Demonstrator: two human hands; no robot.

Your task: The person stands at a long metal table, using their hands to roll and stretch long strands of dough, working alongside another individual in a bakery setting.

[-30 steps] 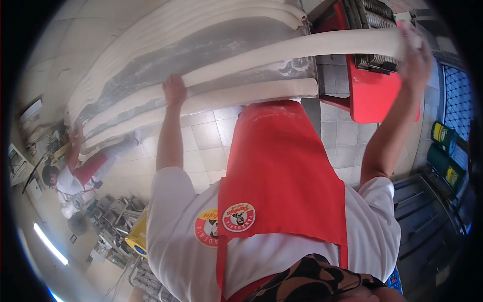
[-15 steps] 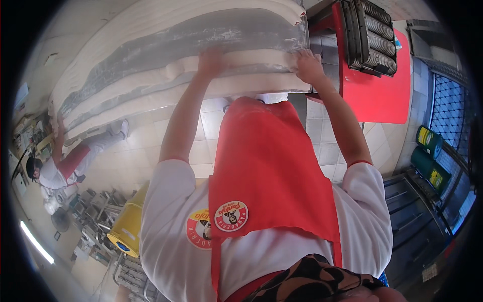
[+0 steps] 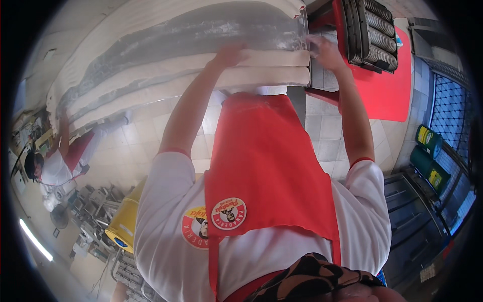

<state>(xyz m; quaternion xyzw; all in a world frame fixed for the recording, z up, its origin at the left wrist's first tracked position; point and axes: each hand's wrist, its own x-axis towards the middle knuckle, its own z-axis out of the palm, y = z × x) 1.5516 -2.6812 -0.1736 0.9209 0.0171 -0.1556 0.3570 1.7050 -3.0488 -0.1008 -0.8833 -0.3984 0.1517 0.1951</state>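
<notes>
On table (image 3: pixel 201 32), dough strip (image 3: pixel 274 58) now straighter

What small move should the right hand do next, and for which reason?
Perhaps the right hand should reach forward to the end of the far dough: the two near dough strips lie side by side, right ends about level, with a bare stretch of tabletop beyond them.

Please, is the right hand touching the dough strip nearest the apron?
Apart: the head view shows floor tiles between the right hand and that dough strip.
</notes>
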